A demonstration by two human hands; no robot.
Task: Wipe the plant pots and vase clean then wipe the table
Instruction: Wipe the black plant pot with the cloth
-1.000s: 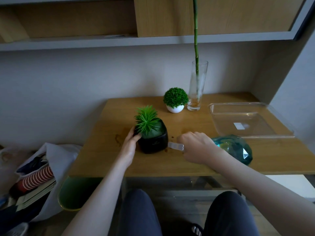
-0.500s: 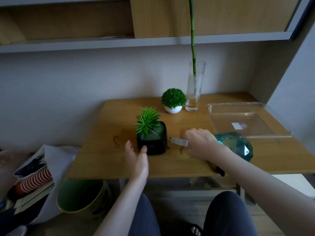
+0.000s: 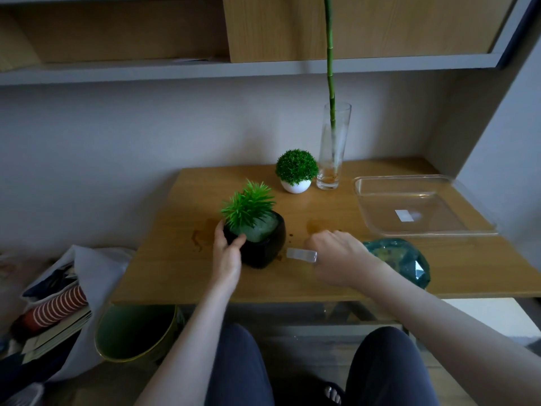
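A black pot [image 3: 265, 249] with a spiky green plant stands near the front of the wooden table [image 3: 322, 209], tipped slightly to the right. My left hand [image 3: 227, 254] grips its left rim. Just right of the pot, my right hand [image 3: 336, 259] is closed on a small whitish strip [image 3: 301, 254] that points at the pot's side. At the back stand a white pot [image 3: 295, 186] with a round green plant and a tall glass vase [image 3: 332, 153] holding one long green stem. Brown stains [image 3: 199, 237] mark the table left of the black pot.
A clear plastic tray [image 3: 421, 206] lies at the right of the table. A teal faceted object [image 3: 404, 259] sits under my right forearm. Below the table's left edge are a green bin [image 3: 134, 332] and a bag of books [image 3: 58, 303]. A shelf hangs overhead.
My left hand had let go of the black pot and drawn back; now it grips the pot's left rim again, and the pot leans to the right. My right hand has barely moved.
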